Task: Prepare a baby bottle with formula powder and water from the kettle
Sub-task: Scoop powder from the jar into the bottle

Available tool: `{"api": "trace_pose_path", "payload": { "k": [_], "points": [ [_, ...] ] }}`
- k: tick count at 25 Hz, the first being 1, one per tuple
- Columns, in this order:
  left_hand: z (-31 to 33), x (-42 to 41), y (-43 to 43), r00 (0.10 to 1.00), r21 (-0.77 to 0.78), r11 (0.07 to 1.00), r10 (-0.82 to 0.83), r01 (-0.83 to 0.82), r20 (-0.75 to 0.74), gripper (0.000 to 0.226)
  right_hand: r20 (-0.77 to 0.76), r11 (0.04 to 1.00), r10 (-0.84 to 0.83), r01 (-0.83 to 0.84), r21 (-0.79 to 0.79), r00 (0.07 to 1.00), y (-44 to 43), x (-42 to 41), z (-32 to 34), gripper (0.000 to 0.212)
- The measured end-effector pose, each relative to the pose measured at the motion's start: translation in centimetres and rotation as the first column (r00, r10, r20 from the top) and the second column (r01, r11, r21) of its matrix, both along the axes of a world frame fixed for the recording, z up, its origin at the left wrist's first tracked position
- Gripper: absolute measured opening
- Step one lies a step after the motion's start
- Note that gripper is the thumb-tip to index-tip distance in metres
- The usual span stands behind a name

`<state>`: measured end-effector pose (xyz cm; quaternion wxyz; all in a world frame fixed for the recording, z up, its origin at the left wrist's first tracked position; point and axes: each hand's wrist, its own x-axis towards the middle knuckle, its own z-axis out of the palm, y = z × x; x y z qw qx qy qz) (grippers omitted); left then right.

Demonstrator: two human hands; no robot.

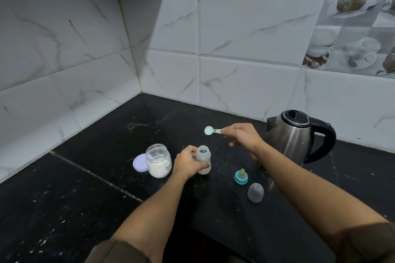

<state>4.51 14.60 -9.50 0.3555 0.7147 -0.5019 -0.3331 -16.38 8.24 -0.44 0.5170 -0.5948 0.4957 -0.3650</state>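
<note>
A small clear baby bottle (204,159) stands open-topped on the black counter (85,209). My left hand (188,163) grips its body from the left. My right hand (242,135) pinches the handle of a white measuring scoop (209,130), held above and behind the bottle with its bowl pointing left. An open glass jar (158,161) of white formula powder stands left of the bottle, its pale lid (139,162) lying beside it. A steel kettle (296,135) with a black handle stands at the right, lid shut.
The teal collar with its teat (241,176) and a clear dome cap (255,192) lie on the counter right of the bottle. Tiled walls meet in a corner behind. White specks of powder dot the counter.
</note>
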Motion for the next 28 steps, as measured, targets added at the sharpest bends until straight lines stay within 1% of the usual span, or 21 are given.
{"api": "trace_pose_path", "payload": {
  "k": [4, 8, 9, 10, 12, 13, 14, 15, 16, 17, 19, 20, 21, 23, 25, 26, 28],
  "points": [
    [-1.8, 0.7, 1.0, 0.999, 0.038, 0.999, -0.034, 0.034, -0.021, 0.058, -0.007, 0.998, 0.014, -0.014, 0.054, 1.0, 0.0, 0.4, -0.4, 0.02],
    [-3.1, 1.2, 1.3, 0.994, 0.044, 0.998, -0.048, 0.053, -0.103, 0.075, -0.034, 0.998, 0.034, -0.032, 0.058, 0.999, 0.0, 1.0, -0.6, 0.016],
    [-3.0, 1.2, 1.4, 0.992, 0.046, 0.997, -0.06, 0.066, -0.112, 0.083, -0.038, 0.998, 0.035, -0.033, 0.057, 0.999, 0.0, 1.2, -0.5, 0.015],
    [-2.7, 1.2, 1.5, 0.99, 0.051, 0.995, -0.074, 0.081, -0.121, 0.101, -0.039, 0.998, 0.035, -0.033, 0.055, 0.999, 0.0, 1.4, -0.4, 0.015],
    [-1.6, 1.1, 1.9, 0.987, 0.082, 0.992, -0.087, 0.099, -0.137, 0.15, -0.026, 0.999, 0.034, -0.033, 0.043, 0.999, -0.1, 1.8, 0.0, 0.015],
    [-0.8, 1.1, 2.1, 0.987, 0.08, 0.992, -0.089, 0.1, -0.135, 0.162, -0.012, 0.999, 0.029, -0.028, 0.032, 1.0, -0.2, 2.0, 0.2, 0.016],
    [0.2, 1.2, 2.2, 0.987, 0.06, 0.993, -0.09, 0.098, -0.13, 0.165, 0.008, 1.0, 0.014, -0.015, 0.021, 1.0, -0.3, 2.2, 0.5, 0.017],
    [1.3, 1.2, 2.3, 0.988, 0.021, 0.997, -0.076, 0.079, -0.132, 0.161, 0.034, 1.0, -0.005, 0.004, 0.013, 0.999, -0.5, 2.5, 0.8, 0.019],
    [2.4, 1.4, 2.4, 0.989, -0.035, 0.998, -0.048, 0.044, -0.141, 0.15, 0.064, 1.0, -0.025, 0.024, 0.009, 0.998, -0.7, 3.0, 1.1, 0.019],
    [3.5, 1.8, 2.4, 0.988, -0.108, 0.994, -0.015, -0.001, -0.151, 0.132, 0.094, 0.999, -0.046, 0.045, 0.011, 0.994, -0.9, 3.5, 1.4, 0.018],
    [5.8, 2.6, 2.7, 0.987, -0.266, 0.956, 0.092, -0.124, -0.13, 0.085, 0.124, 0.997, -0.072, 0.071, 0.014, 0.99, -1.3, 5.0, 1.9, 0.012],
    [6.9, 3.2, 2.8, 0.98, -0.339, 0.92, 0.172, -0.197, -0.102, 0.07, 0.113, 0.997, -0.076, 0.075, 0.009, 0.991, -1.4, 5.9, 2.1, 0.011],
    [7.8, 3.9, 3.0, 0.963, -0.401, 0.876, 0.252, -0.268, -0.093, 0.063, 0.078, 0.997, -0.075, 0.075, -0.001, 0.994, -1.5, 6.9, 2.3, 0.011],
    [8.9, 5.7, 3.0, 0.915, -0.501, 0.774, 0.388, -0.388, -0.11, 0.062, -0.047, 0.999, -0.04, 0.038, -0.032, 0.998, -1.4, 8.8, 2.5, 0.013],
    [9.5, 8.1, 3.2, 0.851, -0.553, 0.677, 0.511, -0.485, -0.122, 0.056, -0.211, 0.996, 0.049, -0.065, -0.065, 0.976, -1.0, 11.0, 2.7, 0.015],
    [9.8, 9.4, 3.4, 0.815, -0.555, 0.641, 0.567, -0.53, -0.122, 0.051, -0.313, 0.987, 0.1, -0.135, -0.091, 0.944, -0.6, 12.2, 2.8, 0.016],
    [10.1, 11.6, 3.5, 0.761, -0.535, 0.602, 0.636, -0.593, -0.126, 0.045, -0.504, 0.949, 0.174, -0.281, -0.142, 0.846, 0.1, 14.6, 2.7, 0.018]
  ]
}}
